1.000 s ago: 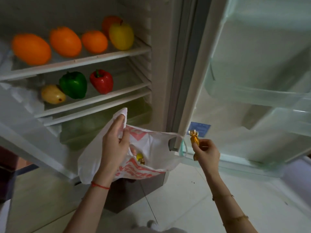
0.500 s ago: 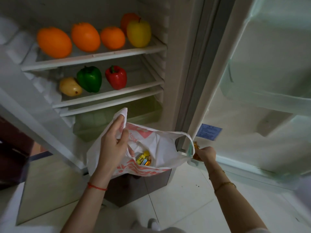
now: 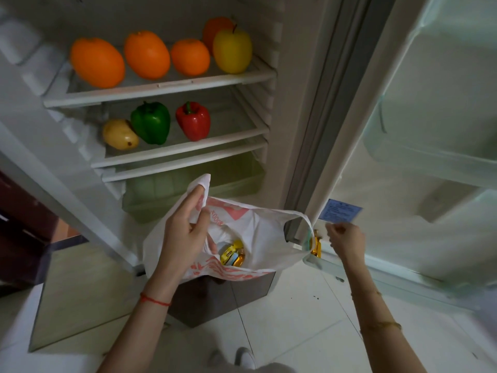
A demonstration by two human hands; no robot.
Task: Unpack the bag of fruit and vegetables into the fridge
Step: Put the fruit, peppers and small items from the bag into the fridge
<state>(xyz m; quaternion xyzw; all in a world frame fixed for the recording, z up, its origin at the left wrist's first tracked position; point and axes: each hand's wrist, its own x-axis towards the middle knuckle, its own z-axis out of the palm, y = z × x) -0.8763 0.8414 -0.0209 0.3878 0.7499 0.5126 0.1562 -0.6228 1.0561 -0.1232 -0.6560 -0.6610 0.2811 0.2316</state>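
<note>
Your left hand is pinching the near-left rim of the bag and holding the mouth open toward you. Your right hand is hovering at the door's bottom ledge, fingers loosely curled, gripping nothing I can make out. A small gold-wrapped piece is standing upright on that ledge, at about 9 o'clock from your right fingertips, just beside them, partly behind the bag's right handle loop.

What's left in the bag: yellow and gold wrapped packets lying at the bottom, at about 4 o'clock from your left fingers and 9 o'clock from your right hand. Long axes are running roughly 1-to-7 o'clock.

The left hand is nearer but busy with the rim, so I'm judging the right is reaching in next, crossing over the handle loop. Fruit and peppers are already sitting on the shelves.
</note>
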